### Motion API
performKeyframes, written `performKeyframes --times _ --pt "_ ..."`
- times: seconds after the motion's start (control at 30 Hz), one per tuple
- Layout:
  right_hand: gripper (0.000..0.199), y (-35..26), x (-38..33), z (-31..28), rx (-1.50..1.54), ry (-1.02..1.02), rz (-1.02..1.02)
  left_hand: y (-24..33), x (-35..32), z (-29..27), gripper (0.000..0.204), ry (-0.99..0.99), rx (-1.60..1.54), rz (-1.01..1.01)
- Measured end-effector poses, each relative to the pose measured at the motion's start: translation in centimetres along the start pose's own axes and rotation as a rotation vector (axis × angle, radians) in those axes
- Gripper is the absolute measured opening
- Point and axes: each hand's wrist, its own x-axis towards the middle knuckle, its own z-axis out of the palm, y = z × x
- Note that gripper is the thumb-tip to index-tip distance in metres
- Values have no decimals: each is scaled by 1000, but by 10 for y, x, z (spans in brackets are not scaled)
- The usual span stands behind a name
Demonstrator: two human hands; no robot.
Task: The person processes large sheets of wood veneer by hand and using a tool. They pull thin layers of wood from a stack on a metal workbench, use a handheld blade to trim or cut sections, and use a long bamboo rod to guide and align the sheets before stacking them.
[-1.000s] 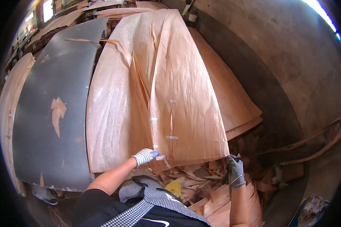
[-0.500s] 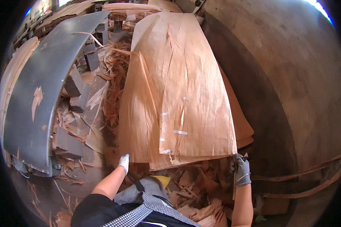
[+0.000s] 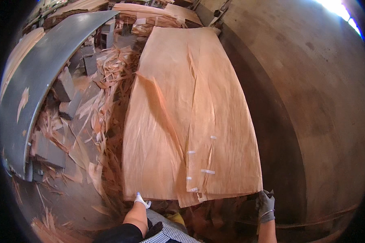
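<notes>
A large, thin wood veneer sheet (image 3: 227, 121) lies lengthwise in front of me, split down its length and patched with several short white tape pieces near its close end. Along its left part, a torn flap (image 3: 160, 99) stands up. My left hand (image 3: 142, 201), in a white glove, is at the near left edge with the thumb on top and the fingers partly hidden. At the near right corner, my right hand (image 3: 266, 205), in a grey glove, is closed on the veneer edge. A thin stick-like piece shows below that hand; its kind is unclear.
To the left, a long grey board (image 3: 48, 60) lies raised beside grey blocks (image 3: 48, 150). Veneer scraps (image 3: 111, 69) litter the floor between it and the sheet. More veneer stacks (image 3: 150, 10) lie at the far end. A large brown wall-like surface (image 3: 312, 93) rises on the right.
The veneer sheet and both hands appear lower in view, and the sheet lies flatter and wider. The lower sheet's edge that stuck out at right is now covered. My view has shifted too.
</notes>
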Motion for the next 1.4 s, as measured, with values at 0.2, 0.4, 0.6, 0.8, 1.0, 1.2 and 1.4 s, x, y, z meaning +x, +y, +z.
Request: performKeyframes --times 0.2,0.4,0.6,0.8,1.0,1.2,1.4 --pt "19 59 98 -4 46 -55 -15 -67 101 29 97 -391 -117 -73" --pt "15 132 186 -38 30 -47 -93 -93 82 73 71 -554 -324 466" --pt "14 152 214 -8 114 15 6 -70 7 71 69 -699 -377 430" --pt "17 239 299 -34 -208 7 -157 5 15 40 55 -623 -241 690" --pt "17 211 266 11 -188 -112 16 49 16 27 41 -457 -113 950" --pt "14 268 264 -9 -292 111 -209 18 27 -16 46 -158 -223 819" --pt "12 247 254 -1 -121 123 -123 45 64 -19 50 -61 -284 767"
